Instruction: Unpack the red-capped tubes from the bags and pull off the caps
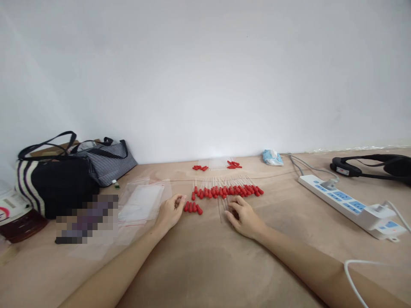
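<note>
Droppers (224,191) lengthwise away (bulbs (201,194) nearer)

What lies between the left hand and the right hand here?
In the head view, four red bulbs lie by the left hand and thin clear tubes by the right hand, with brown tabletop showing between bulbs and tubes.

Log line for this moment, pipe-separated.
left hand: beside red bulbs | right hand: at clear tubes | red-bulbed droppers: rowed beyond hands
</note>
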The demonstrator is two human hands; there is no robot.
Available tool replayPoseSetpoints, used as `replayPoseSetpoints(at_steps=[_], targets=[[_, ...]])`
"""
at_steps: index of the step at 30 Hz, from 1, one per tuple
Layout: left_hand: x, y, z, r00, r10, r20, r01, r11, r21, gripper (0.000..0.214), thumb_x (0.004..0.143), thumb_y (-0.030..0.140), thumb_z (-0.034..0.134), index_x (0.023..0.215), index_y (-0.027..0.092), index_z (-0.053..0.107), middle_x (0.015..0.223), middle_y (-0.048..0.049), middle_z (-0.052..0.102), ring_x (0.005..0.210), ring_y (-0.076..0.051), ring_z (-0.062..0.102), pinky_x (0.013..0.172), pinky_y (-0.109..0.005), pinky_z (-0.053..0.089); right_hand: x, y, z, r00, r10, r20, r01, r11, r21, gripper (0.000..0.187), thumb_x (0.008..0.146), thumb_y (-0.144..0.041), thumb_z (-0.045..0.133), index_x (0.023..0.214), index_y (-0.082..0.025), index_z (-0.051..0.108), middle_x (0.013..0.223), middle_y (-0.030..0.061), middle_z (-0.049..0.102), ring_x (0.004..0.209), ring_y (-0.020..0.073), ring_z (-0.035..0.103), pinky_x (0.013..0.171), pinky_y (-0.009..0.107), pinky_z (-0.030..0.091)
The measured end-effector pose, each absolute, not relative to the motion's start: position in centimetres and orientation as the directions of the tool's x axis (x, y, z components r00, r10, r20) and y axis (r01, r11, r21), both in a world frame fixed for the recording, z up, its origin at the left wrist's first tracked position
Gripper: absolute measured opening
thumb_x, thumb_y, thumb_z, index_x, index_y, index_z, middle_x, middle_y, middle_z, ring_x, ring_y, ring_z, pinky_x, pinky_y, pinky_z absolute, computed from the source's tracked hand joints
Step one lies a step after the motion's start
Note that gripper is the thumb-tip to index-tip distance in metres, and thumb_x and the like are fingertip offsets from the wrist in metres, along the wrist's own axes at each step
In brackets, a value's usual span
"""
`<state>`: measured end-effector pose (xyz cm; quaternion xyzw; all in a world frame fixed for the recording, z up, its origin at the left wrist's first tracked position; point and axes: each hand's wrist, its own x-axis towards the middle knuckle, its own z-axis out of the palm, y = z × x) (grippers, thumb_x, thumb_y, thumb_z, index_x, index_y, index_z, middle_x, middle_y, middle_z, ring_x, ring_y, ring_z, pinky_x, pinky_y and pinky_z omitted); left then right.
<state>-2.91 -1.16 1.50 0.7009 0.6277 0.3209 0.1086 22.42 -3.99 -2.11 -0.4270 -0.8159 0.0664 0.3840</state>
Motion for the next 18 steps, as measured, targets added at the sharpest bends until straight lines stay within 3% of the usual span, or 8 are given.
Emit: replayPoseSetpoints(at_steps=[5,12,15,18], targets=[[-2.4,-0.1,1.7,0.021,0.958,0.285,0.841,-0.171,0.513,0.031,0.076,0.046,0.042,0.079,0.018,0.057,0.07,-0.0021,0.064,0.064,-0.016,0.058,0.06,-0.026,0.042,22.7,-4.0,-1.9,-0.291,0.766,0.573,0.626,0.606,-0.491,0.019,0.084,-0.025,0.04,0.081,-0.017,0.057,0.083,0.0068,0.051,0.076,0.0155,0.054,0.069,0.03,0.047],[-1.5,1.9,2.0,0.042,0.972,0.233,0.892,-0.141,0.429,0.033,0.065,0.052,0.054,0.062,0.019,0.057,0.076,-0.0049,0.062,0.078,-0.022,0.057,0.063,-0.028,0.039,23.1,-3.9,-1.7,-0.212,0.783,0.584,0.601,0.576,-0.554,0.022,0.084,-0.026,0.04,0.078,-0.016,0.059,0.078,0.0067,0.052,0.073,0.0161,0.053,0.068,0.031,0.046],[-1.5,2.5,1.8,0.026,0.977,0.21,0.886,-0.119,0.447,0.03,0.063,0.048,0.057,0.059,0.019,0.059,0.071,-0.0037,0.063,0.075,-0.021,0.057,0.059,-0.026,0.038,23.4,-4.1,-1.4,-0.256,0.782,0.568,0.588,0.593,-0.551,0.023,0.081,-0.034,0.047,0.088,-0.017,0.061,0.085,0.0078,0.053,0.081,0.0178,0.053,0.073,0.033,0.045],[-1.6,2.7,1.6,-0.002,0.98,0.2,0.87,-0.097,0.484,0.029,0.064,0.046,0.056,0.054,0.019,0.059,0.063,-0.0026,0.063,0.07,-0.02,0.058,0.058,-0.025,0.037,23.9,-4.4,-0.9,-0.406,0.753,0.518,0.585,0.65,-0.486,0.054,0.065,-0.049,0.063,0.11,-0.02,0.054,0.104,0.0099,0.05,0.099,0.0232,0.047,0.084,0.04,0.04]])
